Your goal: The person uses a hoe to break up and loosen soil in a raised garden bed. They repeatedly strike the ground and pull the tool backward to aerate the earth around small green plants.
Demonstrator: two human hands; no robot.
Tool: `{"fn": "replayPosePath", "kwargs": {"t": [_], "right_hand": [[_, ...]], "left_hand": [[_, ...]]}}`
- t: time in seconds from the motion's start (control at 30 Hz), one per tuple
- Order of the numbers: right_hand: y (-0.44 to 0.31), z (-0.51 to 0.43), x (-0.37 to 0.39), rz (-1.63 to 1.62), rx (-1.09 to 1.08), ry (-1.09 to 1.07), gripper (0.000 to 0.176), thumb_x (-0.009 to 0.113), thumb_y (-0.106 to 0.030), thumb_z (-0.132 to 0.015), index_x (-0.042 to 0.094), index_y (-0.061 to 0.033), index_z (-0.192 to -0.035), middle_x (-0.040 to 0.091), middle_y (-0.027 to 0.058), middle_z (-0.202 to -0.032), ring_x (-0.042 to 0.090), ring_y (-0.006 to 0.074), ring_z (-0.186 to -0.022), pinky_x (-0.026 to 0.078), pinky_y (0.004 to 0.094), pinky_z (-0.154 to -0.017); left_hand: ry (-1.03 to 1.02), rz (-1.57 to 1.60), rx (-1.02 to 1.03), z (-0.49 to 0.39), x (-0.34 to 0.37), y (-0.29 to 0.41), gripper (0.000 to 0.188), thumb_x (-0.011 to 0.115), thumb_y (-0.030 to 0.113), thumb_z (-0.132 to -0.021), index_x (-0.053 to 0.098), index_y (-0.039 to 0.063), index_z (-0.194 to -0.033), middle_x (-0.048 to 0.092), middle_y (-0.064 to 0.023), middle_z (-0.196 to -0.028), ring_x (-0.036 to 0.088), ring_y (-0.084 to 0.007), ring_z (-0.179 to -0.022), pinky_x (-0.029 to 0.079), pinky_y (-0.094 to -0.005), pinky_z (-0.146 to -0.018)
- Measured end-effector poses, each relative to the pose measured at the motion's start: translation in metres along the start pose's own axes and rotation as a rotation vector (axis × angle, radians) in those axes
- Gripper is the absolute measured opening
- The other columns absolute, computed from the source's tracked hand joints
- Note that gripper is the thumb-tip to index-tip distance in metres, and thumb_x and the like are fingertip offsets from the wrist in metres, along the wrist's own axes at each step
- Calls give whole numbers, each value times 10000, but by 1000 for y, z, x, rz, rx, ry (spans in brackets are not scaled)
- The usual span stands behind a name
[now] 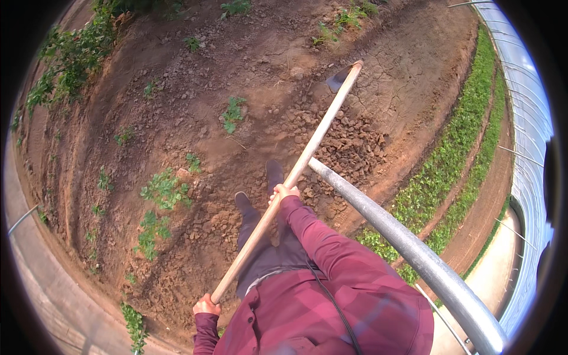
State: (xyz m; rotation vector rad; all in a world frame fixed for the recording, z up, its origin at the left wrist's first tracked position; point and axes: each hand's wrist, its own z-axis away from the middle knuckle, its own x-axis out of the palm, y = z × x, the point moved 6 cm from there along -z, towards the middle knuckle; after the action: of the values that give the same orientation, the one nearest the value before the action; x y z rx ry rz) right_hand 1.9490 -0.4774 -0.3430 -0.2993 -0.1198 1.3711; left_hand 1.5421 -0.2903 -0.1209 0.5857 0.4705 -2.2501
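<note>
A long-handled hoe slants across the head view from lower left to upper right. My left hand (207, 305) is closed around the butt end of its pale wooden handle (326, 123). Farther up, near the middle of the shaft, my right hand (284, 193) grips it too. The metal hoe blade (339, 79) is at the far end, over or against the soil; contact cannot be told. Broken brown clods (355, 144) lie on the ground beneath and to the right of the handle. My dark shoes (274, 171) stand on the loose earth.
A galvanized metal pipe (390, 228) rises close on my right, its upper end near the handle. Several small leafy plants (166, 190) grow on the left. Dense green rows (448, 155) run along the right, before plastic greenhouse sheeting (523, 97). A pale path (49, 288) borders the lower left.
</note>
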Motion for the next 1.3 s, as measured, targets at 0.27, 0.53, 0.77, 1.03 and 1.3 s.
{"fn": "replayPosePath", "kwargs": {"t": [0.27,0.53,0.77,1.03,1.3], "right_hand": [[-240,-71,-14,206,-405,158,240,632,-90,-855,453,19,-971,554,100,-655,561,194,-462,511,348,-413],[36,-29,12,220,6,14,290,613,-54,-819,415,23,-1017,549,131,-594,576,238,-425,502,381,-369],[10,20,26,59,66,25,195,612,-7,-792,438,13,-878,535,135,-626,575,248,-445,508,411,-379],[-201,-58,-8,-46,-329,151,185,603,-28,-794,452,11,-894,527,92,-609,545,203,-426,493,368,-371],[-136,-86,4,43,-192,170,134,600,-40,-829,490,23,-871,549,100,-617,552,194,-424,493,363,-367]], "left_hand": [[-24,171,236,-74,-90,205,321,720,320,-708,612,113,-929,704,-168,-860,685,-375,-830,543,-474,-748],[-78,-13,-99,55,-66,30,271,720,280,-675,663,91,-861,696,-206,-813,684,-396,-784,547,-485,-749],[59,-70,-17,33,-82,-1,298,760,278,-628,608,86,-799,683,-177,-777,680,-371,-751,537,-479,-691],[42,63,269,-104,-107,163,312,731,320,-712,581,107,-884,693,-168,-838,680,-374,-808,535,-487,-707],[-107,-7,174,-74,-150,148,275,694,314,-731,622,76,-851,688,-222,-801,683,-401,-775,550,-491,-743]]}}
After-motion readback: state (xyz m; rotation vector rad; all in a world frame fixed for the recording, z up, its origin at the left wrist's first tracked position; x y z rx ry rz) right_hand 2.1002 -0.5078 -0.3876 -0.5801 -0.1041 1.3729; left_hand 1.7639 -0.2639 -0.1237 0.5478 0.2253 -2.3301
